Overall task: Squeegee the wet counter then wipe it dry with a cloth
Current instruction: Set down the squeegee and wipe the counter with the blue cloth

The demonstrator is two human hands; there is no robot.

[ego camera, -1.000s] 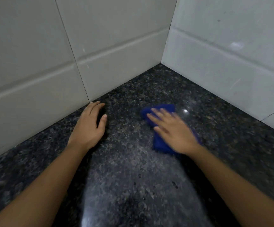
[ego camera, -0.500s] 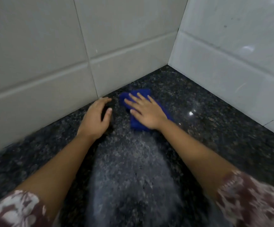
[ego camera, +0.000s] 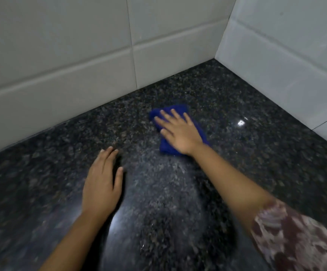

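Note:
A folded blue cloth (ego camera: 178, 111) lies on the dark speckled granite counter (ego camera: 256, 153), a little out from the corner where two tiled walls meet. My right hand (ego camera: 180, 132) presses flat on top of the cloth, fingers spread and pointing toward the left wall. My left hand (ego camera: 102, 182) rests palm down on the bare counter, nearer to me and left of the cloth, holding nothing. A pale wet sheen covers the counter between my forearms. No squeegee is in view.
White tiled walls rise at the back left (ego camera: 61, 75) and at the right (ego camera: 285, 65), meeting in a corner at the far end of the counter. A bright light reflection (ego camera: 241, 122) sits on the counter right of the cloth.
My right hand slid the cloth left toward my left hand, then out to the right again. My left hand has drawn back from the wall toward me.

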